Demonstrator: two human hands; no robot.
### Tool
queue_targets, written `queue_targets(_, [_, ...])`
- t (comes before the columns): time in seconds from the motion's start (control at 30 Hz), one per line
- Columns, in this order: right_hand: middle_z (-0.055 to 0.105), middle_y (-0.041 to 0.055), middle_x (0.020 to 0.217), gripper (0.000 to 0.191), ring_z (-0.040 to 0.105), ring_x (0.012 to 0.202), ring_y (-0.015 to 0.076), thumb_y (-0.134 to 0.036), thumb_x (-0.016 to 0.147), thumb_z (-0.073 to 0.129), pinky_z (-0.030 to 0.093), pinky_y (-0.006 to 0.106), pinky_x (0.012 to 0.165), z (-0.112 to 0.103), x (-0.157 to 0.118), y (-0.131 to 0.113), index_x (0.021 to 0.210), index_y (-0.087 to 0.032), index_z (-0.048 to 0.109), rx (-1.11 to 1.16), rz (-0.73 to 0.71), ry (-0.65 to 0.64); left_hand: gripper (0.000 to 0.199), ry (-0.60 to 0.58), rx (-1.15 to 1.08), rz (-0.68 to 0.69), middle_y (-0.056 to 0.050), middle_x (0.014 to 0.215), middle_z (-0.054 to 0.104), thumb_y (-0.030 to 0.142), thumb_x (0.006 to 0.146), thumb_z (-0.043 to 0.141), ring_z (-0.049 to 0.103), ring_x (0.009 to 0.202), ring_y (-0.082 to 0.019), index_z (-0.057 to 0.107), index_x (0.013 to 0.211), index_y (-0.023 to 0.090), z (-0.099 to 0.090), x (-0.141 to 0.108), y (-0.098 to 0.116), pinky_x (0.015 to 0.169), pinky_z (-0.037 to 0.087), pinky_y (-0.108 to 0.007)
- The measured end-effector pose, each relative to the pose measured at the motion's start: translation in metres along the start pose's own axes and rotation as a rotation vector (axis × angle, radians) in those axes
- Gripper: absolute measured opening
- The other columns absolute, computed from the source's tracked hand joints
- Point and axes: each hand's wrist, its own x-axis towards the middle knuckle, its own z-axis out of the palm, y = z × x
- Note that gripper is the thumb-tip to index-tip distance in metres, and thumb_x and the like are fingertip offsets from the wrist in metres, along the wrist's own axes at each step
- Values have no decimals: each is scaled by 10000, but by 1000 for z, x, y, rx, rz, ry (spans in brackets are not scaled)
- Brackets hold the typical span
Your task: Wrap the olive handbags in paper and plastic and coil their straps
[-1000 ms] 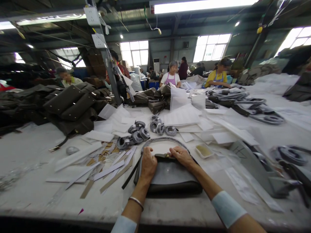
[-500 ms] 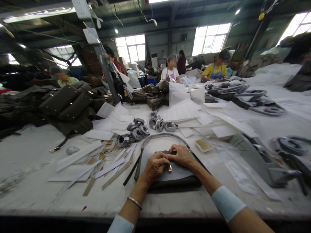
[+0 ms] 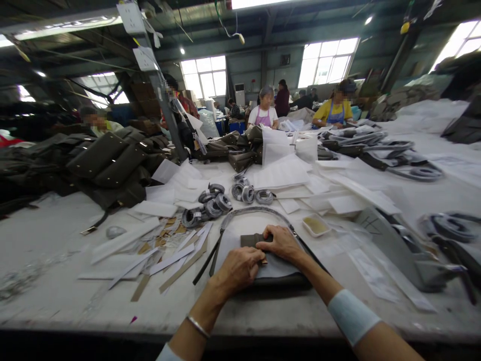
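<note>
A dark olive handbag [image 3: 281,281] lies on the table in front of me, a pale protective sheet [image 3: 225,253] over its body. Its wrapped handle [image 3: 259,209] arches away from me. Across the middle runs a short dark flap [image 3: 248,241] with a small coppery metal clasp [image 3: 264,261] at its lower end. My left hand [image 3: 238,268] has its fingers closed at the clasp, partly covering it. My right hand [image 3: 283,244] is closed on the right side of the flap, thumb and fingers bent together.
Paper and card strips [image 3: 173,258] lie to the left. Behind the bag are coiled wrapped straps [image 3: 214,204] and white foam sheets [image 3: 281,173]. A small dish [image 3: 314,225] and a grey tape dispenser [image 3: 402,255] stand right. Olive bags [image 3: 108,160] are piled back left; co-workers sit beyond.
My left hand has moved slightly down toward me, from the flap to the clasp, uncovering more of the flap. My right hand has stayed almost in place.
</note>
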Motion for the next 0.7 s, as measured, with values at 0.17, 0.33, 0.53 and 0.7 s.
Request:
queue_targets(0.17, [686, 17, 848, 312, 614, 864, 221, -495, 731, 732, 374, 317, 793, 0, 0, 1, 824, -220, 618, 3, -11, -10, 435, -156, 157, -46, -82, 1336, 603, 294, 904, 605, 577, 1220, -239, 495, 1321, 237, -11, -17, 21, 1069, 430, -435])
queue_targets(0.33, [691, 14, 859, 316, 617, 873, 218, -514, 750, 714, 375, 323, 815, -1, 0, 1, 828, -222, 623, 18, -5, -9, 565, -117, 344, 39, -145, 1468, 475, 480, 918, 570, 414, 1382, -296, 446, 1387, 190, 7, -29, 20, 1113, 375, -529])
queue_targets(0.53, [687, 21, 848, 332, 613, 866, 221, -519, 732, 728, 382, 318, 791, 0, 0, 3, 827, -218, 626, 43, -11, -13, 672, -63, 409, 52, -174, 1451, 488, 451, 882, 635, 444, 1363, -281, 401, 1427, 135, 16, -36, 20, 1102, 425, -443])
queue_targets(0.7, [680, 11, 847, 323, 602, 873, 219, -502, 726, 747, 380, 330, 819, 0, -1, 2, 811, -220, 612, 75, -14, 8, 672, -66, 416, 95, -185, 1460, 472, 462, 909, 588, 451, 1357, -288, 370, 1448, 126, 14, -41, 19, 1092, 437, -460])
